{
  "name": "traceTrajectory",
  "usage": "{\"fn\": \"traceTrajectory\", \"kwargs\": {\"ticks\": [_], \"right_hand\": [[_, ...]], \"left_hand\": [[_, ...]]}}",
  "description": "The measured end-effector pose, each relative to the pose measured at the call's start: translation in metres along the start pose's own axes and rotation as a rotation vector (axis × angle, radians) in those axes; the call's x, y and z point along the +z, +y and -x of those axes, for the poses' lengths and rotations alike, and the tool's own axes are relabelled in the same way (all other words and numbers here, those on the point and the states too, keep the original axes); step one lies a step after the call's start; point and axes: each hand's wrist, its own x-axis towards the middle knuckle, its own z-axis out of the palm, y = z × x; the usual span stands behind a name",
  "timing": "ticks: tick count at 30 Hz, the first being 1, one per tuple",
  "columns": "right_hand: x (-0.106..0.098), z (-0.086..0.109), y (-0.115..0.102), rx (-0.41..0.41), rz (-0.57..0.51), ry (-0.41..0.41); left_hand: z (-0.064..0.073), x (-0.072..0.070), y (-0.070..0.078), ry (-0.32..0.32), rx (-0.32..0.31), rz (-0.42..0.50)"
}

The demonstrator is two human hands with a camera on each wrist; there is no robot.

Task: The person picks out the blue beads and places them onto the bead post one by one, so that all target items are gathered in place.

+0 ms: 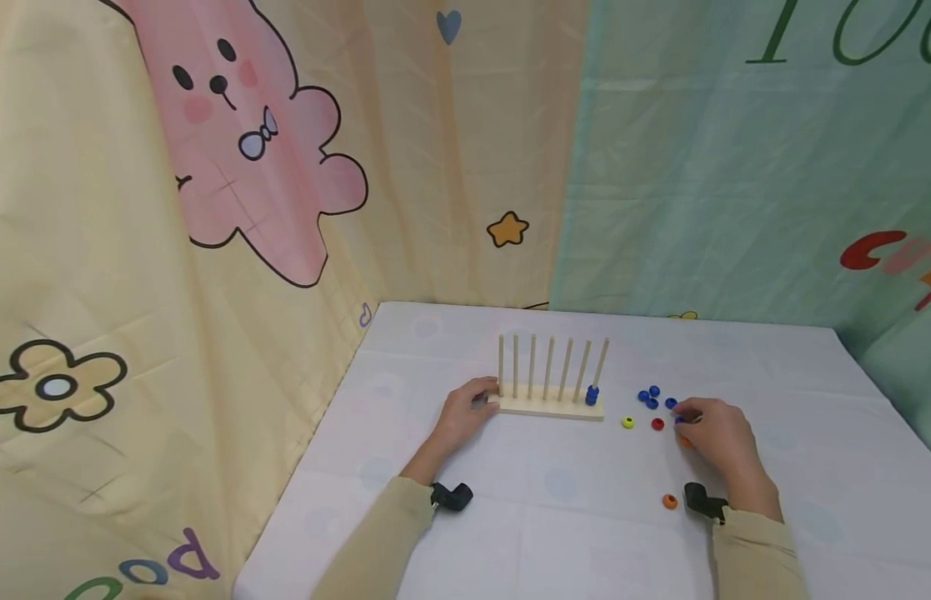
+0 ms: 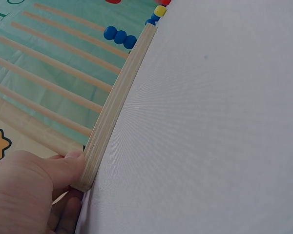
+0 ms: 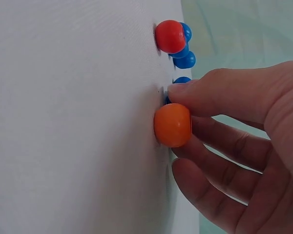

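A wooden peg rack point(image 1: 543, 404) with a row of upright rods stands on the table. My left hand point(image 1: 465, 412) grips the left end of its base, thumb in front, as the left wrist view also shows. Three blue beads point(image 2: 120, 35) are threaded on the rod at the far end. To the right of the rack, my right hand point(image 1: 720, 433) pinches a blue bead point(image 1: 679, 421) at the tabletop. In the right wrist view an orange bead point(image 3: 173, 125) partly hides that blue bead, and the fingertips behind it are hidden too.
Several loose blue beads point(image 1: 652, 403) lie right of the rack. Nearer are a yellow bead point(image 1: 628, 422) and a red bead point(image 1: 658, 424). Another orange bead point(image 1: 670, 502) lies by the right wrist camera point(image 1: 705, 502). Printed cloth point(image 1: 450, 167) hangs behind the white table point(image 1: 555, 517).
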Motion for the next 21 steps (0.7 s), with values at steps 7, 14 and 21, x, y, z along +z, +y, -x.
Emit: {"fn": "traceTrajectory", "kwargs": {"ticks": [7, 14, 21], "right_hand": [[0.001, 0.002, -0.001, -0.018, -0.011, 0.018], [-0.004, 0.004, -0.005, -0.018, -0.013, 0.017], [-0.010, 0.004, -0.009, -0.015, -0.026, 0.018]], "left_hand": [[0.002, 0.000, 0.001, -0.005, -0.013, -0.002], [0.001, 0.000, 0.000, -0.009, -0.008, -0.007], [0.000, 0.000, 0.001, -0.006, -0.006, -0.010]]}}
